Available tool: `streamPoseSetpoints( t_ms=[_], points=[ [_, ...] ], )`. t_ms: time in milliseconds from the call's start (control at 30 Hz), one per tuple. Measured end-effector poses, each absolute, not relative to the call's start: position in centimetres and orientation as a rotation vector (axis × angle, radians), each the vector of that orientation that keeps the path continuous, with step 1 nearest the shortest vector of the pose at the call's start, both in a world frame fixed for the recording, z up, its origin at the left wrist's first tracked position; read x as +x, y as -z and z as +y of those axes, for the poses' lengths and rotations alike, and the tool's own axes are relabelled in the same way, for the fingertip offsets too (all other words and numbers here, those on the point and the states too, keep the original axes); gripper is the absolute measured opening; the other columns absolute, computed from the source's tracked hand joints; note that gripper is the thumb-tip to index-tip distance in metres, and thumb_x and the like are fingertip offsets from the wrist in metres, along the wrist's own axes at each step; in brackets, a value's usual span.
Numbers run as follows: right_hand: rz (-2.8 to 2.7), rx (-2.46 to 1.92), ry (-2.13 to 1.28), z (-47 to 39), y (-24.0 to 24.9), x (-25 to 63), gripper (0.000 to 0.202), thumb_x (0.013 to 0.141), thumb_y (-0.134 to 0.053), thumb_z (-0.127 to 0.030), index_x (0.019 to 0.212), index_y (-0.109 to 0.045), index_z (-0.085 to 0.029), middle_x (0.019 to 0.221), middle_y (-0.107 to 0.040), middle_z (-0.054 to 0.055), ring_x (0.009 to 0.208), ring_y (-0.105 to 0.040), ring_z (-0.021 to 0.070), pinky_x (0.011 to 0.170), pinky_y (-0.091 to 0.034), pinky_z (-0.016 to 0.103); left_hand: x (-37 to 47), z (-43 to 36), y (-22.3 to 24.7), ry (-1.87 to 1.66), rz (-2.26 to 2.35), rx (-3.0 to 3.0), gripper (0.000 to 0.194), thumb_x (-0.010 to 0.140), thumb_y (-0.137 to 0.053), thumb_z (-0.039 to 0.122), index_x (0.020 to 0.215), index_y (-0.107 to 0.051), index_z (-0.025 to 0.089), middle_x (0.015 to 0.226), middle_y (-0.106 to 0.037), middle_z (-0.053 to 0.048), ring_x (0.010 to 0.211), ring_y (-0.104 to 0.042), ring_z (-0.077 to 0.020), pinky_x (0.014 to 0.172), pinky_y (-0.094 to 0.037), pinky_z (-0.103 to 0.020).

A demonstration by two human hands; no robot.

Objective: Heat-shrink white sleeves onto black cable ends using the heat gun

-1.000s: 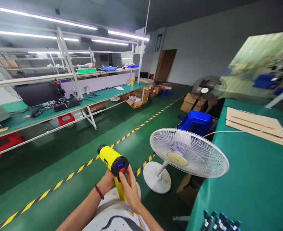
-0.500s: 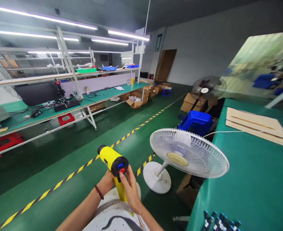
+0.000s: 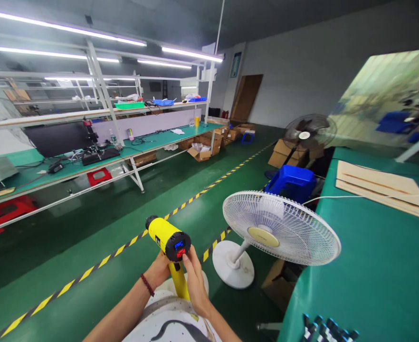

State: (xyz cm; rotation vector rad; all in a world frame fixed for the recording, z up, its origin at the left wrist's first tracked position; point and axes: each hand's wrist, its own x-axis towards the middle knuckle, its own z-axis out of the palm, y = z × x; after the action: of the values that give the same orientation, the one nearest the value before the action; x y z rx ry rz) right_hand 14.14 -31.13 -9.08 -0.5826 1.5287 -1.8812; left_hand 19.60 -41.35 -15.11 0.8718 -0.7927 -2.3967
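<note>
A yellow heat gun (image 3: pixel 163 234) with a black nozzle points forward and away to the left. Its black rear end faces me, with a lit blue display (image 3: pixel 179 244) above red buttons (image 3: pixel 181 253). Wrapped around the upper handle from the left is my left hand (image 3: pixel 158 270), closed, its fingers partly hidden behind the tool. My right hand (image 3: pixel 196 280) holds the rear end from the right side, thumb at the lower right edge of the red buttons. The yellow handle (image 3: pixel 179 283) slants down between both hands.
Close on the right stand a white pedestal fan (image 3: pixel 266 228) and a green-topped table (image 3: pixel 380 266) bearing flat boards (image 3: pixel 384 185) and several dark clips (image 3: pixel 328 330). A blue stool (image 3: pixel 291 180) is behind the fan. Across the taped aisle runs a long workbench (image 3: pixel 166 135) with a monitor (image 3: pixel 58 138).
My right thumb has moved off the red buttons to their lower right edge. The heat gun stays almost where it was, and the view has shifted very slightly.
</note>
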Motion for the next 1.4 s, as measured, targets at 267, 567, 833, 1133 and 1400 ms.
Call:
streamPoseSetpoints(
  t_ms=[267,567,833,1133,1400],
  points=[
    [1.559,-0.601,1.897,-31.3,9.2,14.1,0.048,0.085,-0.055,-0.047,0.126,-0.061,-0.023,0.124,-0.065,0.004,0.120,-0.055,0.0242,0.104,-0.042,0.034,19.8,-41.2,14.8,2.383,-0.850,0.839,0.048,0.036,-0.093,0.028,0.079,-0.074,0.019,0.081,-0.072,-0.004,0.079,-0.062,-0.0198,0.077,-0.049,-0.030],
    [1.588,-0.616,1.885,-31.1,9.0,14.3,0.041,0.085,-0.055,-0.047,0.117,-0.064,-0.023,0.114,-0.068,0.005,0.109,-0.061,0.0242,0.097,-0.047,0.033,20.1,-41.1,14.1,2.399,-0.880,0.800,0.047,0.038,-0.092,0.037,0.078,-0.076,0.020,0.085,-0.073,-0.005,0.081,-0.063,-0.0210,0.079,-0.049,-0.031],
    [1.597,-0.597,1.868,-31.4,8.7,14.3,0.042,0.084,-0.056,-0.048,0.115,-0.065,-0.022,0.118,-0.067,0.004,0.110,-0.060,0.0233,0.095,-0.047,0.030,20.1,-41.1,14.4,2.395,-0.878,0.816,0.046,0.037,-0.093,0.037,0.076,-0.074,0.021,0.081,-0.072,-0.004,0.079,-0.062,-0.0207,0.077,-0.048,-0.031],
    [1.599,-0.629,1.889,-31.3,9.3,14.3,0.039,0.084,-0.055,-0.046,0.115,-0.065,-0.023,0.116,-0.068,0.004,0.111,-0.060,0.0240,0.098,-0.045,0.032,20.0,-41.1,14.4,2.396,-0.841,0.824,0.048,0.035,-0.093,0.039,0.075,-0.075,0.020,0.080,-0.072,-0.005,0.077,-0.061,-0.0193,0.076,-0.049,-0.030],
    [1.613,-0.635,1.872,-31.4,9.1,14.3,0.040,0.086,-0.053,-0.046,0.117,-0.063,-0.023,0.117,-0.067,0.004,0.112,-0.059,0.0238,0.099,-0.044,0.031,20.1,-41.1,14.2,2.405,-0.839,0.820,0.050,0.035,-0.094,0.034,0.078,-0.074,0.018,0.082,-0.072,-0.006,0.078,-0.061,-0.0196,0.079,-0.048,-0.031]
  ],
)
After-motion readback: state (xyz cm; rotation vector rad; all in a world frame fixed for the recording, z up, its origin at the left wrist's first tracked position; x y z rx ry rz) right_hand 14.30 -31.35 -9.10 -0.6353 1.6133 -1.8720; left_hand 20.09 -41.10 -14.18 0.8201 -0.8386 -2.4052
